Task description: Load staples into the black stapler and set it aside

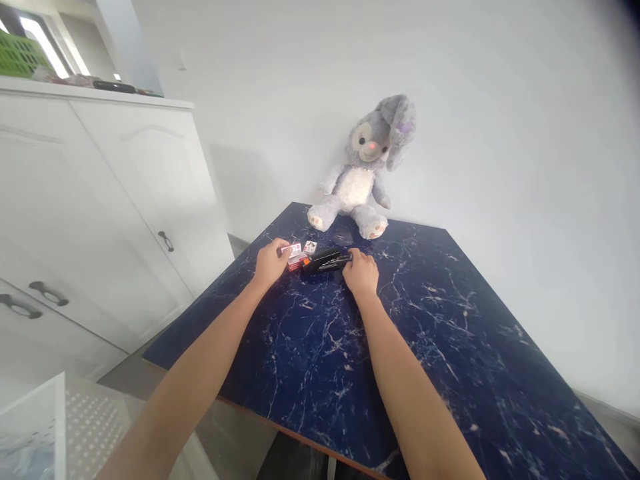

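two bare hands reach over the far left part of a dark blue marbled table (425,347), seen from the head camera. the left hand (270,263) is curled, thumb and fingers pinched on a small red and white box (294,255) that sits on the tabletop just left of a black stapler (326,260). the right hand (361,272) is half closed with its knuckles toward the camera, fingers folded over the right end of the stapler, which lies flat and runs left to right between both hands. its left end touches or nearly touches the box, i cannot tell which. a smaller white packet (310,247) lies just beyond the box. farther off, at the table's far edge against the white wall, a grey plush rabbit (363,167) sits upright facing the camera. to the left stands a white cabinet (100,200) with a green basket (17,57) on top, and a white perforated crate (60,417) sits near the lower left.
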Demonstrator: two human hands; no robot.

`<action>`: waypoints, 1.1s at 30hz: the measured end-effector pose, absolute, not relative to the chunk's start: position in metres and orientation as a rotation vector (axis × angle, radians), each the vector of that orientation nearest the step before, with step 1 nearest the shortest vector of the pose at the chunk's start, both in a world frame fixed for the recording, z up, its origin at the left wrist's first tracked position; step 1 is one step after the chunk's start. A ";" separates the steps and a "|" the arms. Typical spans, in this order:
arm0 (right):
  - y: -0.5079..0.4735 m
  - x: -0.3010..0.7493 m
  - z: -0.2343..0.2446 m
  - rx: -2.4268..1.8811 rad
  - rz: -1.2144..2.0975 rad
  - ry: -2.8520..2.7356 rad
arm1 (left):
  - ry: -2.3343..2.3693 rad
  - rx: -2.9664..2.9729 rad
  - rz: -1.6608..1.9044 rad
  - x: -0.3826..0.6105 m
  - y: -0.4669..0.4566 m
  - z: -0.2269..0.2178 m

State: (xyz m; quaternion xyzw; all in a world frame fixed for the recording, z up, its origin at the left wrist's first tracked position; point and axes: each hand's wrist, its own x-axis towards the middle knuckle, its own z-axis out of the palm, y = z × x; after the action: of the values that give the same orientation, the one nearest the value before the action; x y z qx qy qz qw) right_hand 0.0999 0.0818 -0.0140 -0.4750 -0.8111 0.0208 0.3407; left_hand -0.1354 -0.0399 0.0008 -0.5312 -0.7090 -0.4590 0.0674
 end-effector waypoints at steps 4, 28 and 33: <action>0.100 0.107 -0.019 -1.298 0.409 -1.823 | -2.151 -1.451 -1.703 -0.137 -0.032 -0.006; 0.114 0.120 -0.031 -1.158 0.795 -1.514 | -2.296 -1.580 -1.426 -0.122 -0.044 0.018; 0.106 0.121 -0.029 -1.112 0.871 -1.476 | -2.348 -1.581 -2.179 -0.115 -0.042 0.025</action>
State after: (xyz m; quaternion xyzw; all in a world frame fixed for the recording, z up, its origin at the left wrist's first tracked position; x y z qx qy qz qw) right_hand 0.1212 0.1059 -0.0288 -0.4641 -0.6161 0.3638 0.5221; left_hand -0.1149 -0.0418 0.0255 -0.4325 -0.6421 -0.5959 -0.2134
